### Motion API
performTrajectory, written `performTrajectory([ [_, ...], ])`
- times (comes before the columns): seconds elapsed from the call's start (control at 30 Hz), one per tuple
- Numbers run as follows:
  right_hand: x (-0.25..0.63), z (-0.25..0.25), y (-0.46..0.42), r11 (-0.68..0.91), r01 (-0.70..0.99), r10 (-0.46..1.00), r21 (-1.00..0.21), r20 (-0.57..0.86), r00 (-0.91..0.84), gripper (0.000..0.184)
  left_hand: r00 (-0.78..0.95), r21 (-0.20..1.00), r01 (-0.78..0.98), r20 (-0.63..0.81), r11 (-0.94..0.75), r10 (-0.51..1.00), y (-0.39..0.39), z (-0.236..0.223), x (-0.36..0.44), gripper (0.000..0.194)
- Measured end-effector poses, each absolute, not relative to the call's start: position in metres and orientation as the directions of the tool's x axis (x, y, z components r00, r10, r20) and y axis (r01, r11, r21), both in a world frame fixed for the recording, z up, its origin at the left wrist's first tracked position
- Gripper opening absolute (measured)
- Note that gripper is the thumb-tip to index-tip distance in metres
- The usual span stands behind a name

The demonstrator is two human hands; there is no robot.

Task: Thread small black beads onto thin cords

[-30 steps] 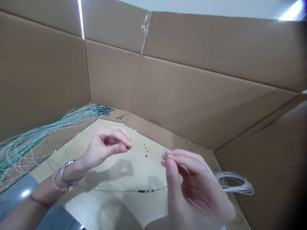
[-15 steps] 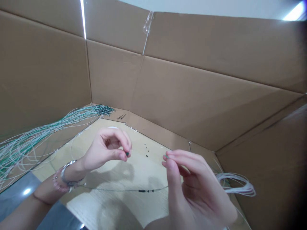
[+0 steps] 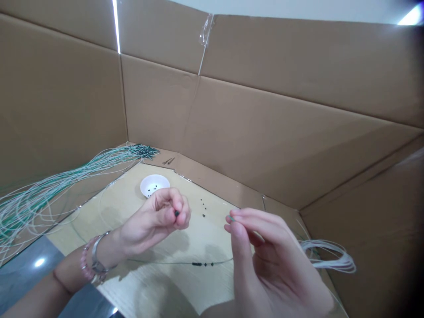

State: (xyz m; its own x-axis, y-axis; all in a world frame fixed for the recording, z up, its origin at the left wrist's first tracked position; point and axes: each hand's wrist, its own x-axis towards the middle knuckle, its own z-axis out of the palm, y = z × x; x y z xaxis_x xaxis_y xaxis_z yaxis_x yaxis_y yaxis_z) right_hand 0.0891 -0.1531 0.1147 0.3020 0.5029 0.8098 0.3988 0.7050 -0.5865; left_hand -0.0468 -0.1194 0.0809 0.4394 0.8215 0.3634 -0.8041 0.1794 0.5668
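My left hand [image 3: 154,221] pinches a small dark bead [image 3: 176,213] between thumb and fingertips. My right hand [image 3: 268,260] holds the greenish tip of a thin cord [image 3: 212,263] between thumb and forefinger, a short gap from the bead. That cord sags across the pale wooden tabletop [image 3: 159,247] below my hands and carries several black beads. Just beyond my left hand stands a small white dish [image 3: 154,185] with several black beads in it. A few loose beads [image 3: 202,207] lie on the wood between my hands.
A large bundle of green and white cords [image 3: 66,190] lies at the left, ending in dark beaded tips. A coil of white cord [image 3: 327,258] sits at the right. Cardboard walls [image 3: 265,132] surround the tabletop, with small metal tools [image 3: 168,161] on the cardboard at the back.
My left hand has moved down and to the right, uncovering the white dish, and still pinches the bead. My right hand has barely moved.
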Motion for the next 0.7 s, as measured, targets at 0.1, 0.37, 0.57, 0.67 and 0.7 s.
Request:
performTrajectory([
  [0.1, 0.093, 0.113, -0.153, 0.697, 0.398, 0.506, -0.596, 0.803, 0.316, 0.015, 0.427, 0.579, -0.801, 0.373, 0.153, 0.824, -0.118, 0.081, -0.046, 0.008],
  [0.37, 0.102, 0.105, -0.152, 0.783, 0.344, 0.542, -0.519, 0.840, 0.033, 0.023, 0.243, 0.593, -0.800, 0.461, -0.093, 0.853, -0.104, 0.086, -0.021, 0.007],
  [0.57, 0.096, 0.103, -0.153, 0.771, 0.366, 0.517, -0.521, 0.848, 0.116, 0.021, 0.264, 0.581, -0.807, 0.511, -0.102, 0.818, -0.103, 0.084, -0.004, 0.006],
  [0.67, 0.096, 0.103, -0.154, 0.759, 0.402, 0.502, -0.513, 0.853, 0.142, 0.020, 0.267, 0.599, -0.793, 0.510, -0.115, 0.818, -0.105, 0.081, -0.005, 0.007],
  [0.7, 0.096, 0.103, -0.154, 0.756, 0.408, 0.500, -0.512, 0.854, 0.146, 0.020, 0.266, 0.602, -0.790, 0.506, -0.115, 0.820, -0.105, 0.081, -0.005, 0.007],
])
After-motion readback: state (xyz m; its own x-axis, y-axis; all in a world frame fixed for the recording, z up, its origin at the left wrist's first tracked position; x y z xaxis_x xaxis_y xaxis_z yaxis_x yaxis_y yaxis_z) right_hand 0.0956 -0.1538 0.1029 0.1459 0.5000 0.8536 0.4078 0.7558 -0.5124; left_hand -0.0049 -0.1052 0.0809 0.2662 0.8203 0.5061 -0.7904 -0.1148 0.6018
